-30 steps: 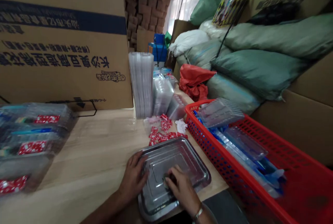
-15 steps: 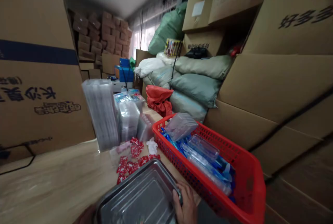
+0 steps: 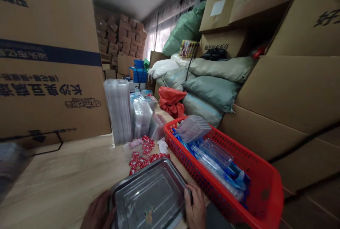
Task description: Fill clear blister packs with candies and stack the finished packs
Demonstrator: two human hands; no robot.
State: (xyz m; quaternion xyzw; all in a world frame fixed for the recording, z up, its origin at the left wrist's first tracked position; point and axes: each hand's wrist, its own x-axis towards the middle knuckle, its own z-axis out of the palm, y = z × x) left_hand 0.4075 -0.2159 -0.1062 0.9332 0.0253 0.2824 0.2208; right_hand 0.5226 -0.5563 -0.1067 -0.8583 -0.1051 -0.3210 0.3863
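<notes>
A shallow grey metal tray (image 3: 151, 195) with a raised rim lies low in the middle, close to me. My right hand (image 3: 195, 206) is closed on its right edge, thumb along the rim. At the tray's left edge, my left hand (image 3: 99, 209) has its fingers curled against the side; part of it is hidden or cut off by the frame. A small colourful scrap (image 3: 149, 214) shows inside the tray. Just beyond the tray lie several red-and-white patterned packets (image 3: 143, 160) and a crumpled white piece (image 3: 162, 145).
To the right stands a red plastic basket (image 3: 275, 193) with clear trays and blue items. Stacks of clear plastic containers (image 3: 118, 112) stand on the wooden table (image 3: 74, 179). A large cardboard box (image 3: 53, 119) stands left; sacks (image 3: 212, 89) and boxes (image 3: 287, 90) are piled right.
The view has turned left, so things sit further right. More of the tray and its colourful scrap now show. My left hand has come into clearer view at the tray's left edge.
</notes>
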